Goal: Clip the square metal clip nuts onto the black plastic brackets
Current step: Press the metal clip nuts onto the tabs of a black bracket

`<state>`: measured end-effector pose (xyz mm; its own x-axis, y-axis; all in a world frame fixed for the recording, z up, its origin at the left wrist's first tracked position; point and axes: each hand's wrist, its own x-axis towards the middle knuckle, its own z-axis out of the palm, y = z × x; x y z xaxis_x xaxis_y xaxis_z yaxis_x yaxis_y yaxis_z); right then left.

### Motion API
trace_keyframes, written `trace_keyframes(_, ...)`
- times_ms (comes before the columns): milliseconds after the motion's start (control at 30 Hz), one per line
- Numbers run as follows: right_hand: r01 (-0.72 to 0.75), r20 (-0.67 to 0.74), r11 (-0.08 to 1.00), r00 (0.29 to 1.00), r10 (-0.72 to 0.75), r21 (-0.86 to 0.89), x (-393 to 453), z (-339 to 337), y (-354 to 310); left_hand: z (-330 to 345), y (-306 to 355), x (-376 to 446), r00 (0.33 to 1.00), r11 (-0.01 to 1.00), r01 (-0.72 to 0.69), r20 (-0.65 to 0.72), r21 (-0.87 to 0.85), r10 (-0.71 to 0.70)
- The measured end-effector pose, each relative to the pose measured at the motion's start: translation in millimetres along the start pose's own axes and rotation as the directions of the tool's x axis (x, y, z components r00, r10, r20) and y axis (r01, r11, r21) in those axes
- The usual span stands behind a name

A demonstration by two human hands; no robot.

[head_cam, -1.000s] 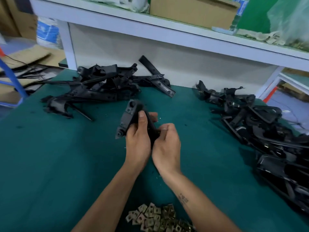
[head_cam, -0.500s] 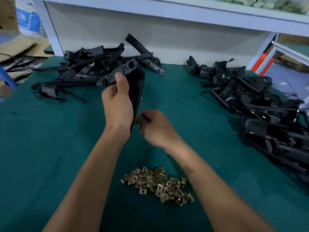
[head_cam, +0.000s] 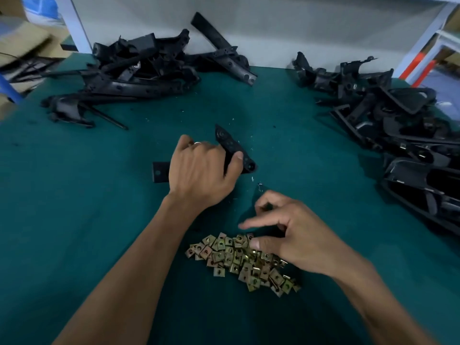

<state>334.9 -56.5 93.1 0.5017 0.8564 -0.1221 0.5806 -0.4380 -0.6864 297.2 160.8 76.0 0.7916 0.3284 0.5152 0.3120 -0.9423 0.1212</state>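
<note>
The left hand [head_cam: 201,173] grips a bracket [head_cam: 234,151] low over the middle of the green surface [head_cam: 74,195], thumb curled over its top; one end of the bracket juts out left of the hand. The right hand [head_cam: 293,235] hovers at the far right edge of the clip nuts [head_cam: 239,260], fingers loosely spread, thumb and forefinger apart; whether they pinch a nut I cannot tell. Bare surface lies between the two hands and widely to the left. A bracket pile [head_cam: 139,70] sits at the far left, and another pile [head_cam: 403,130] runs along the right edge.
</note>
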Motion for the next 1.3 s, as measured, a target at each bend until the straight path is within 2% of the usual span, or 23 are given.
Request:
trace_keyframes(133, 0.03, -0.007, 0.999, 1.0, -0.03, 0.029, 2, 4, 3, 8, 2, 0, 0.999, 0.999, -0.047, -0.009, -0.02, 0.047)
trace_keyframes(233, 0.075, -0.007, 0.995, 0.997, -0.075, 0.067, 1, 6, 10, 15, 1, 2, 0.995, 0.996, -0.075, 0.07, -0.039, 0.077)
trace_keyframes(333, 0.058, -0.014, 0.973, 0.998, -0.056, 0.224, -2, 3, 18, 22, -3, 4, 0.993, 0.991, -0.07, 0.082, -0.117, 0.079)
trace_keyframes(433, 0.11, -0.182, 0.832, 0.983, -0.011, 0.544, 9, -5, 24, 26, -7, 7, 0.993, 0.988, -0.081, 0.075, -0.135, 0.091)
trace_keyframes(500, 0.164, -0.336, 0.674, 0.933, 0.132, 0.721, 25, -11, 29, 28, -11, 10, 0.992, 0.991, -0.071, 0.095, -0.116, 0.082)
trace_keyframes(567, 0.233, -0.416, 0.531, 0.872, 0.256, 0.815, 48, -16, 33, 28, -12, 11, 0.992, 0.994, -0.053, 0.111, -0.092, 0.063)
trace_keyframes(633, 0.272, -0.457, 0.493, 0.835, 0.306, 0.826, 74, -17, 31, 28, -11, 11, 0.993, 0.996, -0.044, 0.106, -0.075, 0.052)
trace_keyframes(700, 0.286, -0.484, 0.506, 0.817, 0.315, 0.813, 96, -14, 25, 28, -11, 11, 0.996, 0.998, -0.027, 0.089, -0.06, 0.032)
trace_keyframes(833, 0.314, -0.487, 0.502, 0.834, 0.259, 0.806, 116, -9, 24, 25, -10, 11, 0.999, 0.999, -0.022, 0.034, -0.037, 0.023)
trace_keyframes(1000, 0.324, -0.459, 0.467, 0.863, 0.21, 0.823, 116, -10, 29, 25, -7, 9, 0.998, 0.998, -0.04, 0.051, -0.048, 0.043)
trace_keyframes(1300, 0.309, -0.463, 0.471, 0.848, 0.257, 0.826, 118, -8, 27, 25, -7, 8, 0.999, 0.997, -0.022, 0.027, -0.07, 0.024)
